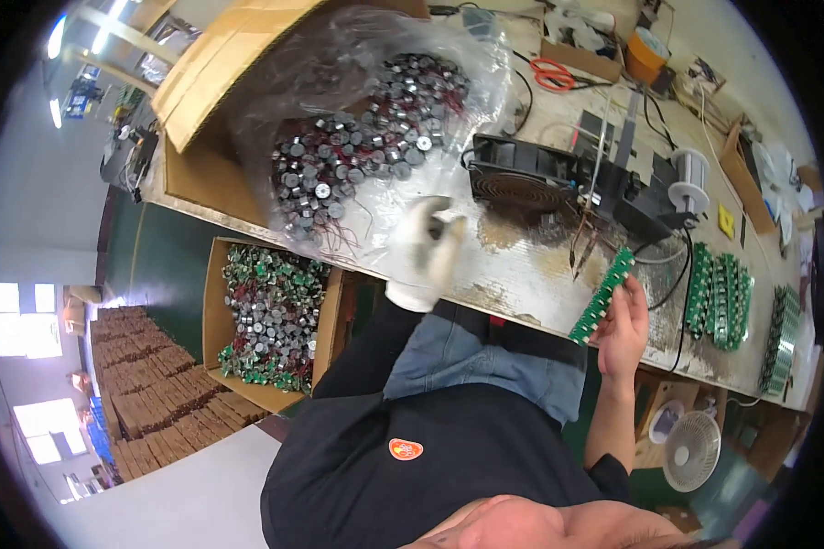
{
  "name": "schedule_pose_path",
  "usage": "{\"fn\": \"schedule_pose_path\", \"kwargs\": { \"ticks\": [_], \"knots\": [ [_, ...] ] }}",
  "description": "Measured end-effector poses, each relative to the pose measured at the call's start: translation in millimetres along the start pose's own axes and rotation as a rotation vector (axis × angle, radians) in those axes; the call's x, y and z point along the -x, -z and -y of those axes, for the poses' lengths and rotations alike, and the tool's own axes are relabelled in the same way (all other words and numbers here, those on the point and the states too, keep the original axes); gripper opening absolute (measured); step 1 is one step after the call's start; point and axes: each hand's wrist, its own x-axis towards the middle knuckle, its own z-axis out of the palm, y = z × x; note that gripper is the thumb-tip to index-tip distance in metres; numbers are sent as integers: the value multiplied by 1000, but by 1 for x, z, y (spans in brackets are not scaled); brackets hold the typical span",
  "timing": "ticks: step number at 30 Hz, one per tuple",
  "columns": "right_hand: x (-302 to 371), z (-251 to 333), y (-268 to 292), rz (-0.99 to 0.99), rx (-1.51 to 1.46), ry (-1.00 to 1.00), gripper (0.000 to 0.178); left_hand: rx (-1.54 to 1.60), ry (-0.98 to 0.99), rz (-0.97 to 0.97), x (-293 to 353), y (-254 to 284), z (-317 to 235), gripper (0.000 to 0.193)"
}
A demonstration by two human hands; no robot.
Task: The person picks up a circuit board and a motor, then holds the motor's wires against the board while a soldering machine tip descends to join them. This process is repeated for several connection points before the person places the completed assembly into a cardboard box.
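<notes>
My left hand [421, 252], in a white glove and smeared by motion, is over the bench beside the pile of small round grey components [357, 151] with red wires. Its thumb and fingers curl around a small dark component [436, 227], whose details are blurred. In my bare right hand [623, 325] is a long green circuit board strip [602, 297], gripped by its lower part and tilted, with pale parts along it. The strip's upper end comes close to the soldering stand [604, 183], below its thin metal tips.
A black fan [522, 174] stands between my hands. More green board strips [719, 297] lie on the right, near a solder spool [689, 178]. Red-handled scissors [554, 75] rest at the back. A carton [212, 311] of finished-looking boards and components sits below the bench's left side.
</notes>
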Motion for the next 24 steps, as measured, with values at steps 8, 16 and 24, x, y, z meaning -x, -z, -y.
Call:
{"fn": "schedule_pose_path", "kwargs": {
  "ticks": [8, 16, 24],
  "knots": [
    [1, 2, -5, 99, 205, 141, 55, -596, 6, -147, -75, 56, 25, 28],
    [0, -2, -2, 109, 202, 136, 55, -849, -15, 262, -130, 70, 50, 21],
    [2, -5, 0, 105, 204, 153, 53, -117, 119, 47, -119, 89, 47, 26]
  ]
}}
